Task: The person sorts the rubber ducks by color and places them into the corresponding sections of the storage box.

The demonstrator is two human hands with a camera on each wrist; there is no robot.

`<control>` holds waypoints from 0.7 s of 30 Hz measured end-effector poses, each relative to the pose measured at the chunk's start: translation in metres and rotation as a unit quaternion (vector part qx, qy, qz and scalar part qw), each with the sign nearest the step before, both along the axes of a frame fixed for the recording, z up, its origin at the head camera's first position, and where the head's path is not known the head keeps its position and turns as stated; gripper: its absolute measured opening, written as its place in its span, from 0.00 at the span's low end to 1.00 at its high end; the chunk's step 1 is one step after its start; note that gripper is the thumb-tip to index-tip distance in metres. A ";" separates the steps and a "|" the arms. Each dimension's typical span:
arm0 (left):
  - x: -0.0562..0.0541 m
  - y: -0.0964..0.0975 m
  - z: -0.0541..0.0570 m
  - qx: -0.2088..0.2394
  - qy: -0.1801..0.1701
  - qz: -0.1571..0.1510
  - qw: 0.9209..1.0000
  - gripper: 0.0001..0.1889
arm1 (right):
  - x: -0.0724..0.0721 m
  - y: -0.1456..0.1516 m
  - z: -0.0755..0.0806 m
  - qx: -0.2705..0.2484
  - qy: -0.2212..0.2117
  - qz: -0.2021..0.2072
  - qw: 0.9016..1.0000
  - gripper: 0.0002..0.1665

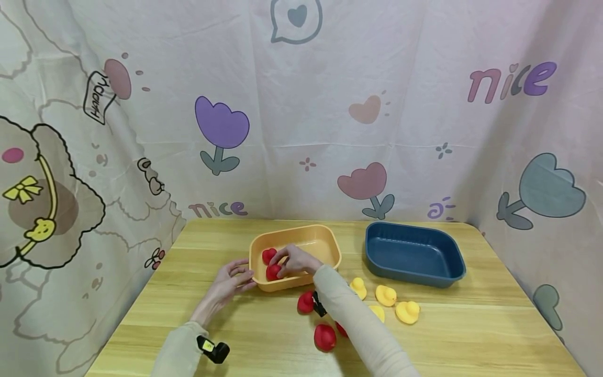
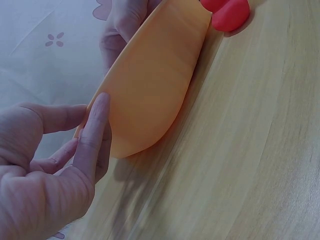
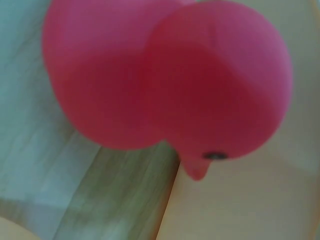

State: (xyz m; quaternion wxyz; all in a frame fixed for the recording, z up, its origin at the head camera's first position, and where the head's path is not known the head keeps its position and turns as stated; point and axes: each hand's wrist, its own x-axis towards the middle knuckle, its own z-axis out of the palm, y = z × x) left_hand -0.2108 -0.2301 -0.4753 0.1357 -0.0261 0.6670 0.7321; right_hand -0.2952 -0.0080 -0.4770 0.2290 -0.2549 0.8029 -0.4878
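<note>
An orange bin (image 1: 301, 283) stands at the middle back of the table. My left hand (image 1: 229, 285) pinches its left end at the rim; in the left wrist view the fingers (image 2: 95, 135) lie against the bin's outer wall (image 2: 155, 75). Inside the bin, my right hand (image 1: 297, 260) holds a red toy duck (image 1: 272, 273) near the left end. Another red duck (image 1: 269, 255) lies just behind it. Filling much of the right wrist view is a red duck (image 3: 220, 80) with an eye and a beak, close to the camera.
To the right stands a dark blue bin (image 1: 414, 275). Several yellow ducks (image 1: 386, 295) lie in front of it. Red ducks (image 1: 325, 337) lie near and partly under my right forearm. A printed cloth (image 1: 301, 183) hangs behind the table.
</note>
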 end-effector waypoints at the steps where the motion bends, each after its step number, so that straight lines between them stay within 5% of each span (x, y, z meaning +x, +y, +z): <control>1: 0.000 0.000 0.000 0.000 0.000 0.001 1.000 0.33 | 0.000 0.000 0.000 0.001 0.003 0.002 1.000 0.18; 9: 0.000 0.000 -0.001 -0.002 -0.002 0.003 1.000 0.33 | 0.001 0.005 0.004 0.008 0.017 0.010 1.000 0.19; 21: -0.001 0.000 -0.003 -0.001 -0.001 0.005 1.000 0.33 | 0.017 0.018 0.023 -0.020 0.102 0.038 0.994 0.19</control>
